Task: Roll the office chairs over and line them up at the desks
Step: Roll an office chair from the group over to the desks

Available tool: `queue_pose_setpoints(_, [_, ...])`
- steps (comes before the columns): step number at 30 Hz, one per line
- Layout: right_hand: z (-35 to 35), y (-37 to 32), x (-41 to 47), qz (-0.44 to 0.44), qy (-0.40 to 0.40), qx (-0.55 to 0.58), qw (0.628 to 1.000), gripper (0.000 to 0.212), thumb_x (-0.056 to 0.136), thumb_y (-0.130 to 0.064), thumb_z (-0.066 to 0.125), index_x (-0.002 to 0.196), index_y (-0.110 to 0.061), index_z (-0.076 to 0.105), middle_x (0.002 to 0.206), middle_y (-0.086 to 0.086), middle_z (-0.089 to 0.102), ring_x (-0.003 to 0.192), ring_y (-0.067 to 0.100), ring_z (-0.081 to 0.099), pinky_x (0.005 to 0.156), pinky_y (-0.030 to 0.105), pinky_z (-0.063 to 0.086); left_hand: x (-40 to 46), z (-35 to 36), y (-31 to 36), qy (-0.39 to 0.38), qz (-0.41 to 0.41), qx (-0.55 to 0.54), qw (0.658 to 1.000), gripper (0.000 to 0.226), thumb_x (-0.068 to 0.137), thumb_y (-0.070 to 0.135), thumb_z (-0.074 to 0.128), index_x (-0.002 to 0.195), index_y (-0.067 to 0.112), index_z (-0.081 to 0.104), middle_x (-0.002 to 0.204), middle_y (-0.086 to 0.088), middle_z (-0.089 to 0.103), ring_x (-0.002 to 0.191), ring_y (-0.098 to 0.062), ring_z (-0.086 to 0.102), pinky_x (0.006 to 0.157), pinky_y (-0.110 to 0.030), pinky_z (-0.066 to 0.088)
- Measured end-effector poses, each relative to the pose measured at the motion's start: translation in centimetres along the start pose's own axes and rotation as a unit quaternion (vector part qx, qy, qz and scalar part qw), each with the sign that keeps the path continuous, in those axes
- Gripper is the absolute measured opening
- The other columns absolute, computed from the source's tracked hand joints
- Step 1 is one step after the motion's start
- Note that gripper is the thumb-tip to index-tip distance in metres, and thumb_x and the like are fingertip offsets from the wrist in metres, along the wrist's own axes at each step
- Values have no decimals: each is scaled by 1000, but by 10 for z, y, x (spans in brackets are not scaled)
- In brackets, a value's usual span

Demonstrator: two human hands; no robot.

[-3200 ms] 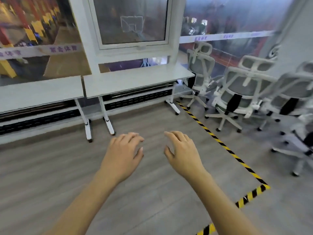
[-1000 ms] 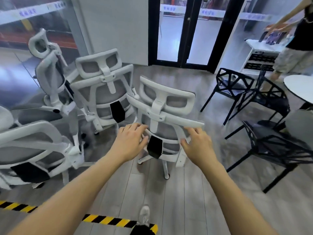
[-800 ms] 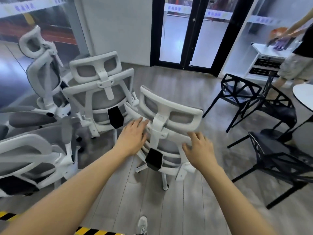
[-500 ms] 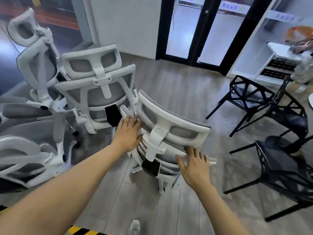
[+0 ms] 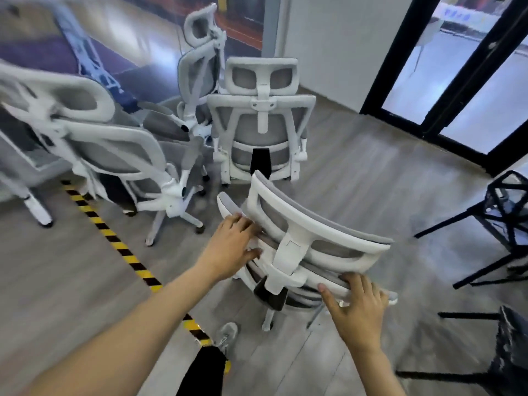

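Both hands on the back of the nearest office chair (image 5: 308,247), which sits on the wood floor (image 5: 357,178) just this side of the cluster of other white chairs. Left hand (image 5: 231,250) wrapped over the left edge of the backrest frame, fingers curled round it. Right hand (image 5: 357,307) laid on the lower right rail of the backrest, fingers spread over the top; whether the fingers close beneath the rail cannot be told, so more of a press than a sure clasp.

Probably the start of the roll: chair gripped, not yet clear of the group. Best to firm up the right hold first, thumb under the rail, so both sides steer evenly. Better to push low on the frame rather than on the headrest (image 5: 314,224), which looks jointed and likely to tip. Worth swinging the chair left, across the yellow-and-black floor tape (image 5: 120,247), toward the desk leg (image 5: 37,207) at the left edge. Two things to mind: the black chairs (image 5: 503,212) close on the right, and the neighbouring white chair (image 5: 123,155) whose splayed base could catch the casters. Also a shoe (image 5: 227,335) near the base; short steps, feet kept back.
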State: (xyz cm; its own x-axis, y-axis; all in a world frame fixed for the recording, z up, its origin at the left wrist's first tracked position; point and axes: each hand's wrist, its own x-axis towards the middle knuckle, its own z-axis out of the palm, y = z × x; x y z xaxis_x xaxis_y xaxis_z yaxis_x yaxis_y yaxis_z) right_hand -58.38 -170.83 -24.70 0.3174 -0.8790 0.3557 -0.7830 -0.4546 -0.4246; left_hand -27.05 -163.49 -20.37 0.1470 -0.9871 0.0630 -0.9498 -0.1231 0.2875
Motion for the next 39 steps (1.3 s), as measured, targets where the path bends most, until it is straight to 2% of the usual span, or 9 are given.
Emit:
queue_pose_setpoints(9, [-14,-28,-103,-198,-22,51,979,56,86,-68,60,90,-13,69,88,2,64,82,32,58,79,49,42,-225,-9,33,103,-127,10,987,48,88,57,52,117,22,66,111,0,63,112,-23,45,105,-41,40])
queue_pose_setpoints(14, [-10,-83,-153,-275,-65,89,955,61,88,-71,55,87,-11,66,86,3,62,79,30,55,79,48,43,-346,-7,22,124,-219,-3,968,44,91,58,54,117,24,64,111,1,59,112,-32,50,102,-44,42])
queue_pose_setpoints(20, [6,-171,-214,-368,-148,129,909,53,85,-72,58,90,-20,65,97,-3,64,87,25,57,85,45,42,-492,-12,14,185,-312,13,932,41,92,58,52,115,26,62,113,6,57,113,-28,49,104,-42,39])
queue_pose_setpoints(24, [16,-245,-268,-434,-187,135,871,49,84,-68,62,96,-21,66,103,-3,62,95,26,56,91,44,42,-596,-16,3,216,-403,12,889,44,91,63,50,115,28,61,113,9,54,116,-26,44,104,-38,35])
queue_pose_setpoints(29, [31,-347,-360,-458,-194,173,850,60,81,-70,59,106,-17,73,114,7,60,116,29,52,116,55,29,-725,-26,-6,278,-475,43,834,43,90,57,53,109,21,66,109,3,60,108,-30,47,100,-45,42])
queue_pose_setpoints(31, [35,-390,-395,-477,-214,177,834,66,79,-73,57,108,-16,69,115,5,59,120,29,52,121,51,22,-778,-29,-10,288,-501,55,814,38,91,51,56,110,19,66,113,0,61,112,-29,47,103,-49,42])
queue_pose_setpoints(34, [42,-460,-445,-506,-253,199,801,65,76,-77,59,106,-20,61,105,-6,56,112,25,55,123,41,16,-855,-34,-17,294,-548,82,779,32,93,47,58,111,22,65,113,2,60,114,-25,46,106,-48,39])
queue_pose_setpoints(37, [50,-532,-499,-545,-292,217,755,61,77,-77,58,107,-24,58,106,-10,54,112,21,53,123,42,18,-928,-39,-31,288,-601,101,738,32,94,48,54,110,23,66,110,2,61,113,-27,49,108,-48,38])
queue_pose_setpoints(39, [59,-582,-534,-570,-308,230,726,61,79,-79,56,108,-26,57,108,-13,52,114,18,50,124,37,12,-973,-41,-44,281,-638,113,708,34,93,49,53,110,23,66,109,1,62,112,-29,53,110,-49,36])
